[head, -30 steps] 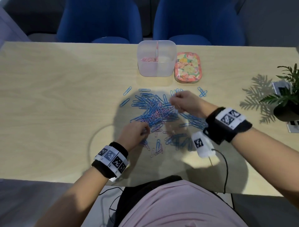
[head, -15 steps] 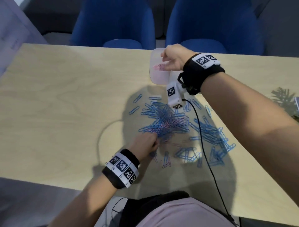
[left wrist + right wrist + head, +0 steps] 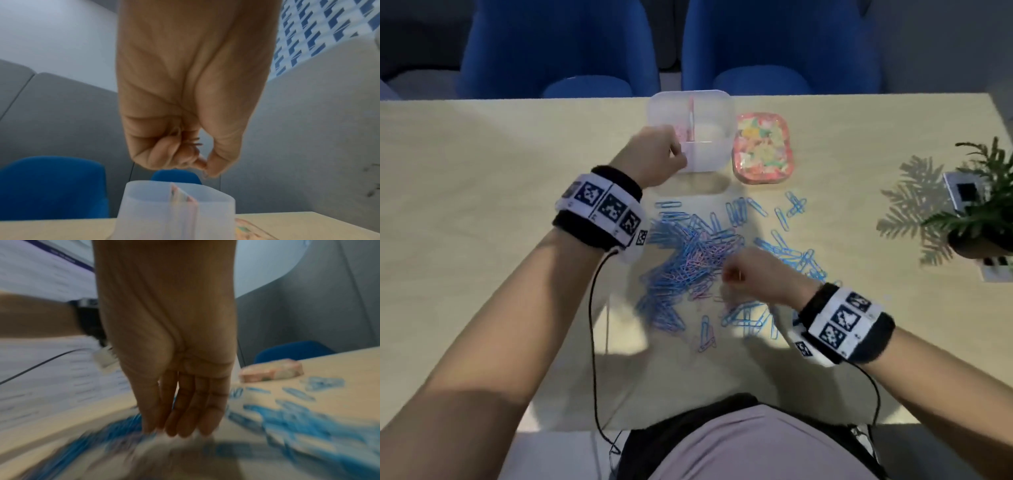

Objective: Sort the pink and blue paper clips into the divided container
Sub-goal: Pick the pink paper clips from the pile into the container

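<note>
The right hand (image 3: 753,277) is reaching into the near side of the paper clip pile (image 3: 688,263), fingers straight and together. The clips are lying flat, pointing every way. Farther off, the left hand (image 3: 654,154) is pinching thin clips beside the divided container (image 3: 717,137), whose divider is running front to back.
</note>
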A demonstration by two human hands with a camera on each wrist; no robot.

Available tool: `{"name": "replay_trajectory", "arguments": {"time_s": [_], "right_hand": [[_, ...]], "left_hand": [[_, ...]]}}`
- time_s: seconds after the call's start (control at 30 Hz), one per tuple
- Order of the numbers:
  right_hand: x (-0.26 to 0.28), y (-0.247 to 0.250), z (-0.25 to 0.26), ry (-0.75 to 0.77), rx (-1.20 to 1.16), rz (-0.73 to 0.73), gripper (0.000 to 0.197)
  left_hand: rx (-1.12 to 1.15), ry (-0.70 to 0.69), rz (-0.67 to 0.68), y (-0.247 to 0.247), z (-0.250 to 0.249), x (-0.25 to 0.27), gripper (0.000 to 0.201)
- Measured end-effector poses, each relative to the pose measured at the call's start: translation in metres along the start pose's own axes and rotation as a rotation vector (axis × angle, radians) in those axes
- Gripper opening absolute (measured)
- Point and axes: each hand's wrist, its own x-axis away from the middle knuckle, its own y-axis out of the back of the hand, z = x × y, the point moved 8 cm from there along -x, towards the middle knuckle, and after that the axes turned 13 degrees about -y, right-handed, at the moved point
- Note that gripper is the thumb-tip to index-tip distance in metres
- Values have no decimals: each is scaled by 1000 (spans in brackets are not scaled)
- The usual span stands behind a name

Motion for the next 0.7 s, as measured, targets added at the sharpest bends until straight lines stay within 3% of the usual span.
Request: {"name": "replay_trajectory", "arguments": {"time_s": [0.1, 0.2, 0.4, 0.5, 0.6, 0.63, 0.7], "right_hand": [[7, -26, -5, -18, 36, -9, 19], [8, -35, -3, 20, 90, -52, 30], [12, -44, -5, 16, 89, -59, 15], [15, -47, -8, 16, 59, -43, 12], [18, -48, -7, 28, 85, -73, 12], [19, -48, -6, 37, 101, -88, 12], [21, -48, -3, 64, 140, -115, 11]], "left_hand": [[-39, 47, -80, 18, 5, -36, 8], [-126, 91, -124, 22, 15, -58, 17], [-86, 90, -29, 3, 29, -72, 11], [17, 70, -186, 12, 37, -67, 24], [82, -34, -338, 13, 28, -37, 23], [79, -83, -333, 5, 20, -23, 20], [68, -174, -198, -25, 3, 7, 14]]}}
